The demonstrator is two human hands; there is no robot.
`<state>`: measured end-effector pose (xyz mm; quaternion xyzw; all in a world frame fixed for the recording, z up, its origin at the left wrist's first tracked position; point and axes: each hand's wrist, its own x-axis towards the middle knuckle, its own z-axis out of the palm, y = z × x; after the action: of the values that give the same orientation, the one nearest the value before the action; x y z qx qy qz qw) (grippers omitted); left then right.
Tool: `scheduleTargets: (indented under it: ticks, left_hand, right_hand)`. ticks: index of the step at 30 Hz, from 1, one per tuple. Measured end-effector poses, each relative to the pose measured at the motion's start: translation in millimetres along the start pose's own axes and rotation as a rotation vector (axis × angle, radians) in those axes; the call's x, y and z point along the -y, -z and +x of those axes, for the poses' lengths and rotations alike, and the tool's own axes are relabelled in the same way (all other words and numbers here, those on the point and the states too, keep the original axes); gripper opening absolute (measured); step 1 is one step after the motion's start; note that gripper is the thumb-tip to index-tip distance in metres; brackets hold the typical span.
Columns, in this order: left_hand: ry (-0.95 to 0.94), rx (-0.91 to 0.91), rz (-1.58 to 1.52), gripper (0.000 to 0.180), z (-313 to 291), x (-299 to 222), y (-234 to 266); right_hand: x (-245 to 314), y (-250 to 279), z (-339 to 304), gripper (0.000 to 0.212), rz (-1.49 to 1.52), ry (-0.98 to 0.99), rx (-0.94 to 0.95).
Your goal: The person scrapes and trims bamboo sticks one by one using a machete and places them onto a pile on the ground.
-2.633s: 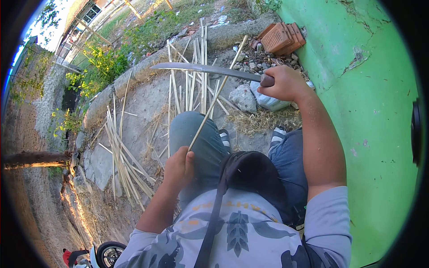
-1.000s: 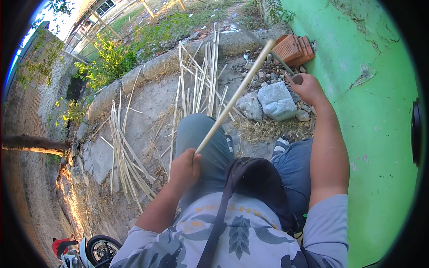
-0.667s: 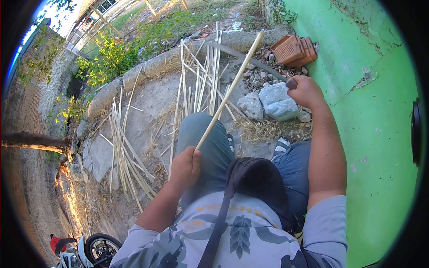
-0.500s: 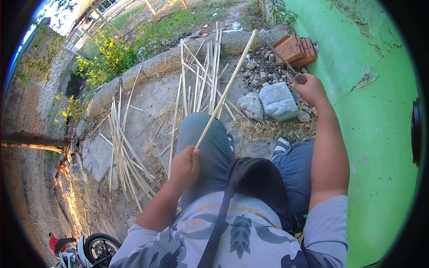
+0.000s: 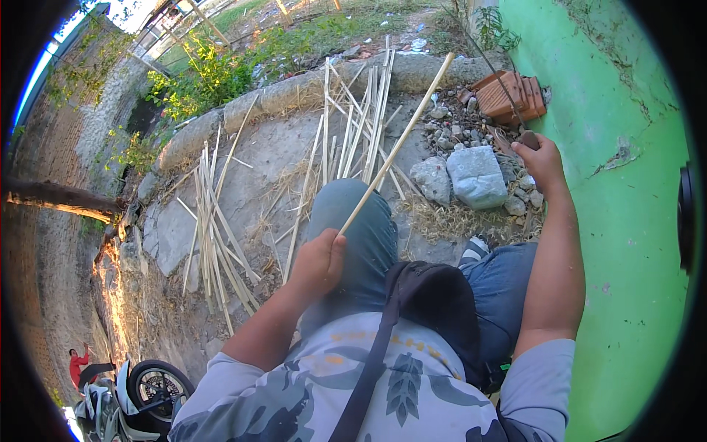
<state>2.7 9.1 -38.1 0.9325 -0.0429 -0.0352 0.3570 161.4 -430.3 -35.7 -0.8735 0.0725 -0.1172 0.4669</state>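
Observation:
My left hand [image 5: 319,263] is closed round the lower end of a pale bamboo strip [image 5: 401,144]. The strip slants up and to the right, past my bent knee, with its far end free. At the right, beside the green wall, my right hand [image 5: 541,162] grips the brown handle of a long, thin-bladed knife [image 5: 508,96]. Its dark blade points up and away, apart from the strip. Several split bamboo strips [image 5: 357,118] lie on the ground beyond my knee, and another loose pile [image 5: 217,232] lies to the left.
A whitish stone block [image 5: 475,177] and a rough rock [image 5: 431,180] sit ahead of my right foot. Stacked orange roof tiles [image 5: 508,96] lean near the green wall [image 5: 626,243]. A low stone kerb [image 5: 294,94] curves behind the strips. A motorcycle [image 5: 151,394] and a person in red [image 5: 79,365] are at lower left.
My right hand has turned the knife, so its blade now reaches farther up and away. The view has shifted slightly left. My left hand still holds the bamboo strip.

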Motion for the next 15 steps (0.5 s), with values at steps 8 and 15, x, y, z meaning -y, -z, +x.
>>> scheduleTargets:
  ticks: [8,15]
  left_hand:
    - [-0.03,-0.004,-0.101,0.038,-1.0,-1.8,12.4]
    - [0.012,-0.176,-0.105,0.041,4.2,39.1,26.0]
  right_hand:
    - [-5.3,3.0,0.8,0.024,0.042,-0.082,0.056]
    - [-6.3,10.1,-5.5,0.032,0.007,-0.166,0.096]
